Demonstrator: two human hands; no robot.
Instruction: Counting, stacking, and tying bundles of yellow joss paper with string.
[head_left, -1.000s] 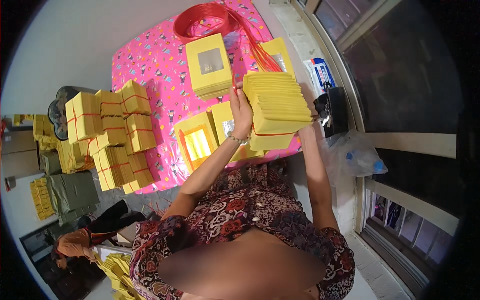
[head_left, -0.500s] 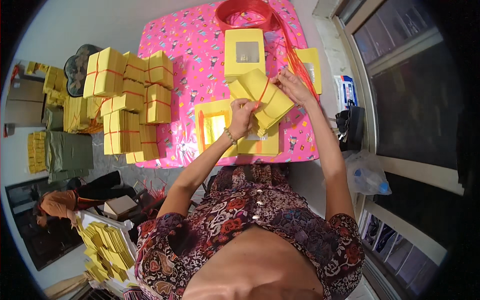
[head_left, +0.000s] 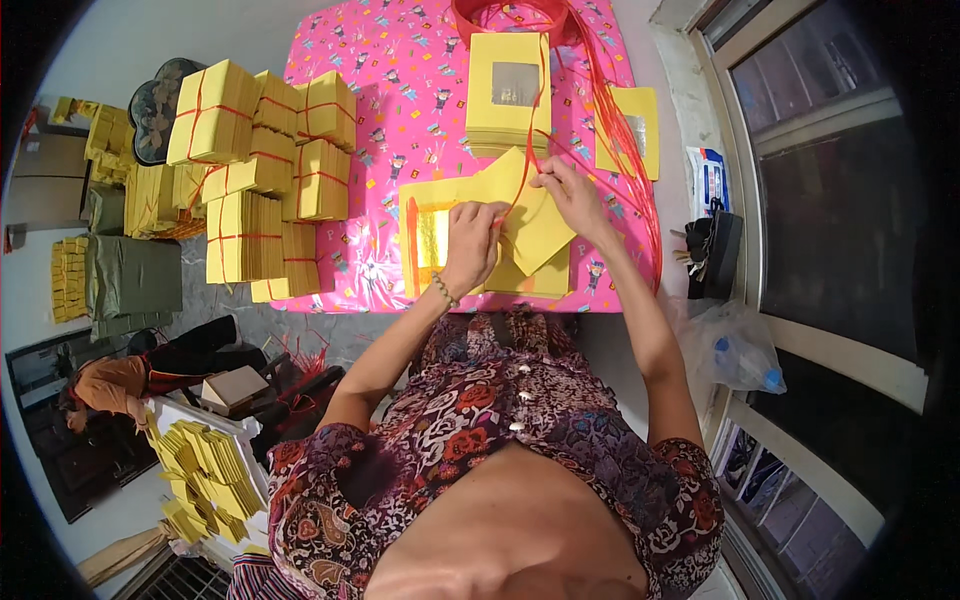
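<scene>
A bundle of yellow paper [head_left: 541,232] lies tilted on other sheets near the table's front edge. A red plastic strip [head_left: 527,165] runs up from the bundle, between my hands. My left hand [head_left: 472,243] is closed over the bundle's left side, gripping the strip by its fingertips. With thumb and finger, my right hand [head_left: 570,200] pinches the strip at the bundle's upper right. Under my left hand is yellow paper with a gold square [head_left: 432,238]. Just beyond the bundle stands a stack of yellow paper [head_left: 482,112] with a silver square on top.
Tied yellow bundles [head_left: 243,240] are piled at the left on the pink patterned tablecloth [head_left: 385,110]. A red coil of strips [head_left: 465,20] lies at the far edge, its loose strands trailing down the right side. Another person [head_left: 115,385] bends by a table with yellow bundles [head_left: 205,470].
The bundle has gone from raised and tilted to lying lower on the sheets. My left hand has shifted slightly left and down; my right hand has moved down, still pinching the strip.
</scene>
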